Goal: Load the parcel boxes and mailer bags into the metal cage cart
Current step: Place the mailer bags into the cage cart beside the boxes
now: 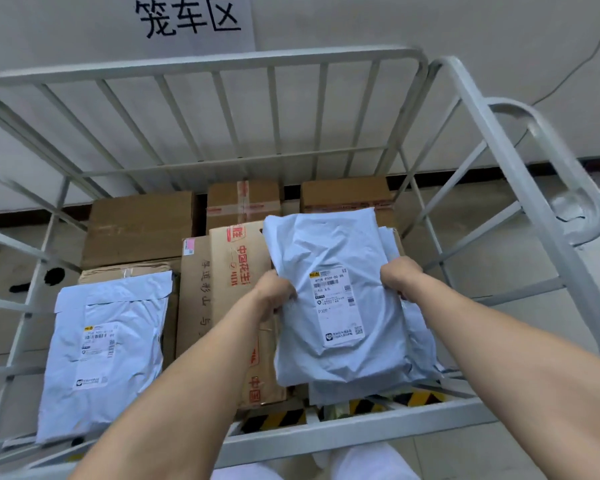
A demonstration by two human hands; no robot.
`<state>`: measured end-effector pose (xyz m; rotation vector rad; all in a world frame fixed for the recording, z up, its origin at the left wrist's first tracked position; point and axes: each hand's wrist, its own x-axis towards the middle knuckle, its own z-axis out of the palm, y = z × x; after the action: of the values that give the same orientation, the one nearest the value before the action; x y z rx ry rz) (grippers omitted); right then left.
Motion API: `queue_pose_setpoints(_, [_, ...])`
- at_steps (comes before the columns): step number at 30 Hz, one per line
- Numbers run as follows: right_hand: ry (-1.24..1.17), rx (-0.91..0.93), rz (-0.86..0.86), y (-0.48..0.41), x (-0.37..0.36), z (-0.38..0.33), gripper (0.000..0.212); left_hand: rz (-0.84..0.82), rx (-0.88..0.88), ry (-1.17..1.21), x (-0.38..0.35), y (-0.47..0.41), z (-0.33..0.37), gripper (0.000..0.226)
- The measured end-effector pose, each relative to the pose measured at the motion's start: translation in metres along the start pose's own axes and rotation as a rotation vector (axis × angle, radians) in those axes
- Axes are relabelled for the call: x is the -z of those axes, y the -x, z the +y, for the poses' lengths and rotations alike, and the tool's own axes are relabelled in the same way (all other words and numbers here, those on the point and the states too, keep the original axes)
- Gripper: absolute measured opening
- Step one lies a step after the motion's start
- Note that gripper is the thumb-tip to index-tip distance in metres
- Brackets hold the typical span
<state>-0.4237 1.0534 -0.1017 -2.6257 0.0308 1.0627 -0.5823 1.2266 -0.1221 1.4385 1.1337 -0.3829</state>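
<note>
One pale mailer bag point(333, 244) hangs above the metal cage cart point(205, 62), toward its 4 o'clock corner, over a stack of similar bags point(425, 344). The left hand point(274, 294) pinches the bag's edge at 9 o'clock and the right hand point(400, 277) at 3 o'clock, fingers curled into the film. Cardboard boxes point(139, 226) line the cart floor; another bag point(104, 348) lies at 8 o'clock. Crumpled and slack, the held bag looks light, soft and slippery; side-edge grips seem soundest.
</note>
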Motion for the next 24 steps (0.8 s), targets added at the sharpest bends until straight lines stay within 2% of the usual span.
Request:
queue_pose_setpoints(3, [-0.005, -0.053, -0.087, -0.010, -0.005, 0.032, 0.027, -0.107, 0.065, -0.087, -0.039, 0.002, -0.013, 0.054])
queue_pose_setpoints(5, [-0.061, -0.084, -0.156, -0.015, -0.012, 0.046, 0.042, -0.076, 0.116, -0.131, -0.055, -0.002, -0.021, 0.065])
queue_pose_setpoints(8, [-0.239, -0.120, -0.224, -0.016, -0.017, 0.056, 0.054, -0.065, 0.175, 0.020, -0.061, -0.010, -0.025, 0.079])
queue_pose_setpoints(11, [-0.360, -0.127, -0.288, -0.022, -0.019, 0.065, 0.056, -0.076, 0.192, 0.076, -0.067, -0.010, -0.023, 0.094])
queue_pose_setpoints(14, [-0.387, -0.136, -0.284, -0.021, -0.020, 0.065, 0.050, 0.012, 0.166, 0.095, -0.074, -0.016, -0.021, 0.080])
queue_pose_setpoints(18, [-0.267, -0.125, -0.156, -0.013, -0.015, 0.050, 0.070, 0.062, 0.090, 0.000, -0.073, -0.011, -0.007, 0.081])
queue_pose_setpoints(22, [-0.257, -0.078, -0.061, 0.006, -0.002, 0.013, 0.050, 0.167, -0.065, -0.040, -0.046, 0.002, 0.012, 0.054])
queue_pose_setpoints(24, [-0.244, -0.029, -0.038, 0.019, 0.001, -0.014, 0.047, 0.200, -0.128, 0.017, -0.016, 0.008, 0.018, 0.052])
